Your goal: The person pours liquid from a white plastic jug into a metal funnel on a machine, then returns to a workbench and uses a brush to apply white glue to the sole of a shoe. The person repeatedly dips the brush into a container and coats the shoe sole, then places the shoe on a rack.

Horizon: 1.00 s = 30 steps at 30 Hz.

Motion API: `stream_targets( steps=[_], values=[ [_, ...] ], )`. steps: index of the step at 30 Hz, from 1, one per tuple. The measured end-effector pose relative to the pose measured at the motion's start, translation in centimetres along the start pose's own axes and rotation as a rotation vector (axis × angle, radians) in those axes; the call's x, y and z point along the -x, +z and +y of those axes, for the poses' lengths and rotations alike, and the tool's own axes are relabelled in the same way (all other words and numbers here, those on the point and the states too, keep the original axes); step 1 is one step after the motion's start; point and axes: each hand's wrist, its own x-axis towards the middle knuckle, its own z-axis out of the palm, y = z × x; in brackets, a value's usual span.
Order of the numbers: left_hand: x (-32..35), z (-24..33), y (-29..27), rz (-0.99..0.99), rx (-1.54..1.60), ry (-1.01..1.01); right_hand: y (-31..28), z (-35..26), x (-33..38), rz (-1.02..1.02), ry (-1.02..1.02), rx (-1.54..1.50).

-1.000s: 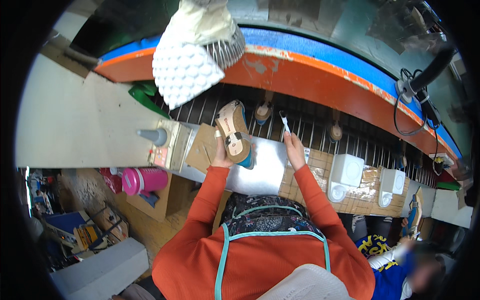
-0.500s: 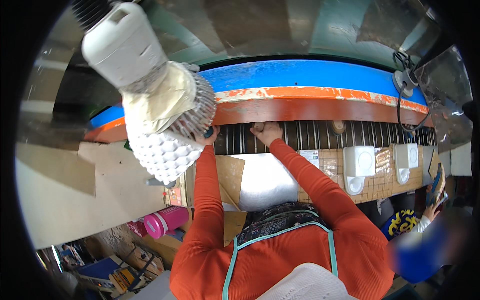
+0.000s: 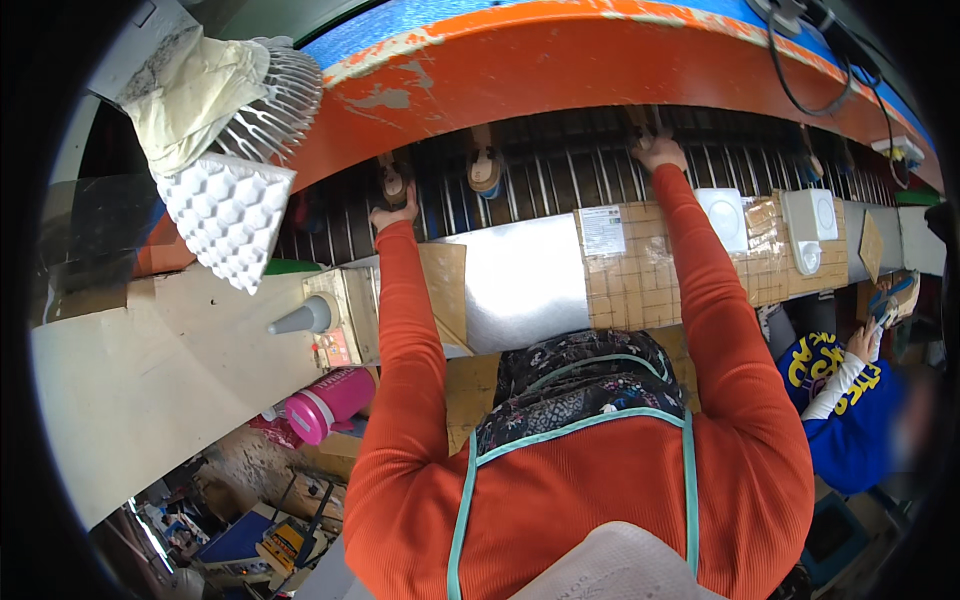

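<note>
The person reaches both arms out over a rack of dark metal bars. The left hand is up at the near part of the bars. Its fingers are curled around the bottom of a tan shoe sole, which sticks out just past the hand. Just to the right of that hand, another tan sole sits on the bars, not touched. The right hand is farther off, well apart from the left one. It rests on the bars with bent fingers. I cannot tell if it holds anything. Behind both hands runs a long orange rail. Near the arms, closer to the body, lies a shiny silver sheet. Far off below the left elbow stands a pink bottle.
</note>
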Motion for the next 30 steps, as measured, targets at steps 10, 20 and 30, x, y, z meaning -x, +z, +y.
stream_targets(
  steps=[10, 20, 30],
  values=[
    [16.6, -23.0, -9.5, -0.732, -1.074, -0.323, -12.3, 2.4, 13.2, 0.02, -0.232, -0.73],
    [28.1, -31.7, -18.3, -1.048, -1.073, -0.67, -11.2, 15.8, 28.2, 0.021, -0.461, -1.066],
    [35.5, -31.3, -18.3, -1.263, -1.103, 0.513, -3.0, 26.6, 28.3, 0.487, -0.218, -0.278]
  ],
)
